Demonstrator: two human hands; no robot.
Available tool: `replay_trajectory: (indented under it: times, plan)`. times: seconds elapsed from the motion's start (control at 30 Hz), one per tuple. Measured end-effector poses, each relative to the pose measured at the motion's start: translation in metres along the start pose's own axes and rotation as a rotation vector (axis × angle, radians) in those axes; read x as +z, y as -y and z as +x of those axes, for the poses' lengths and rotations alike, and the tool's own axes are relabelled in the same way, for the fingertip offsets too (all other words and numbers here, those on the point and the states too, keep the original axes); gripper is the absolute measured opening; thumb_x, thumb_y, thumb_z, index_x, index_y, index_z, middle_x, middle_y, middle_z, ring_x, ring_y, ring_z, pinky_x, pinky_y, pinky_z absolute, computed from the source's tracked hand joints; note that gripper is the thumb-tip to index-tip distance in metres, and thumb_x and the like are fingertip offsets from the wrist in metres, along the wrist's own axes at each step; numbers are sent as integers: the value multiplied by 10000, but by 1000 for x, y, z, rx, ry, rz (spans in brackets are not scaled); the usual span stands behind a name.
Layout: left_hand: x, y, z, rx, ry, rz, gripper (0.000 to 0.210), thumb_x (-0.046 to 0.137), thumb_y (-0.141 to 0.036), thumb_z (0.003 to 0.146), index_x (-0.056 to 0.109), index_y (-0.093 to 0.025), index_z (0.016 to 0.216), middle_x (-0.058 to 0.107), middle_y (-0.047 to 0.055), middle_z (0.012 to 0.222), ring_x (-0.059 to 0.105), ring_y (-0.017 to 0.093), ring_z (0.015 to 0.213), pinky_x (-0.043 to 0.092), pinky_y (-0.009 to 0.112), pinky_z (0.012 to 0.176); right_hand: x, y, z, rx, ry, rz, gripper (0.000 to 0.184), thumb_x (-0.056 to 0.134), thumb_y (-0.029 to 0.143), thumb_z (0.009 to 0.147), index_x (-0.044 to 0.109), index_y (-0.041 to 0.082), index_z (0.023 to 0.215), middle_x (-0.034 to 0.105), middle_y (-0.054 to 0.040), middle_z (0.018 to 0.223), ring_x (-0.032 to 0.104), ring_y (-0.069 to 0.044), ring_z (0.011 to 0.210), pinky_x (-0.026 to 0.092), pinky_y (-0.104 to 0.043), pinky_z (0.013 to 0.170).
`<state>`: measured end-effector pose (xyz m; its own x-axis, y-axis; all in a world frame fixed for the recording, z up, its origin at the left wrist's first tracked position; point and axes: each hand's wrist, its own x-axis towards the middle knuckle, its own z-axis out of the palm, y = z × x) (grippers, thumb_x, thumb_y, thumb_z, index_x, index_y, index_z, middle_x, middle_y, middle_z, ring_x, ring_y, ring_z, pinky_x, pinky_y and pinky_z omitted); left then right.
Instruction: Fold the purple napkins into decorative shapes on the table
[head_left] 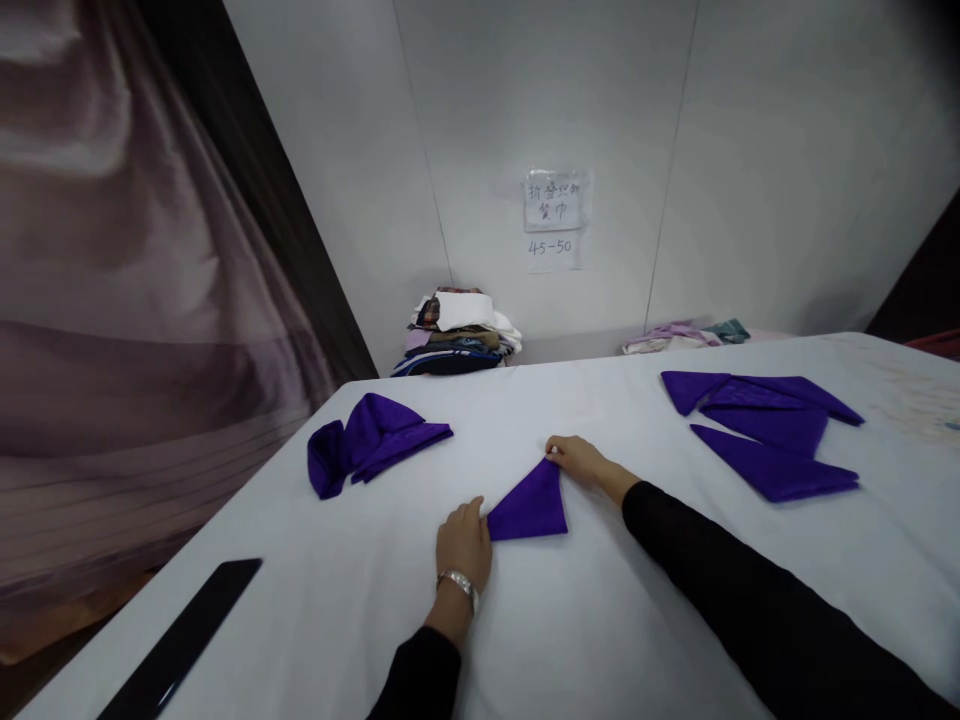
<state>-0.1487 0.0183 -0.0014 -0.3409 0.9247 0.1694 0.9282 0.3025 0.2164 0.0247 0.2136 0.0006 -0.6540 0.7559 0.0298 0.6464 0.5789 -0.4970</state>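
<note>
A purple cloth napkin (531,506), folded into a small triangle, lies on the white-covered table between my two hands. Its upper corner is pinched between the thumb and fingertips of my right hand (576,459). My left hand (463,543), with a silver bracelet at the wrist, grips the napkin's left corner; the thumb and fingers cover that tip. The lower right corner rests free on the cloth.
Folded purple napkins lie at the back left (384,434) and at the right (780,425). A long black strip (184,640) rests near the left edge. Behind the table (600,640) are stacked clothes (457,335), a lilac cloth pile (671,336) and a wall with handwritten paper signs (553,203).
</note>
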Motion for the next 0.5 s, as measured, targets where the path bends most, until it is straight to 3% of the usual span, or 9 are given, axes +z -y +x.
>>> replay_trajectory:
  times: [0.5]
  plan:
    - [2,0,0,17,9,49,307,358,-166,854,549,-187,1092,604,70,971,533,197,902,379,328,771,-9,3,12,-80,115,-118,145,476,275,832,589,185,821,622,-52,823,532,-154,724,294,-222,586]
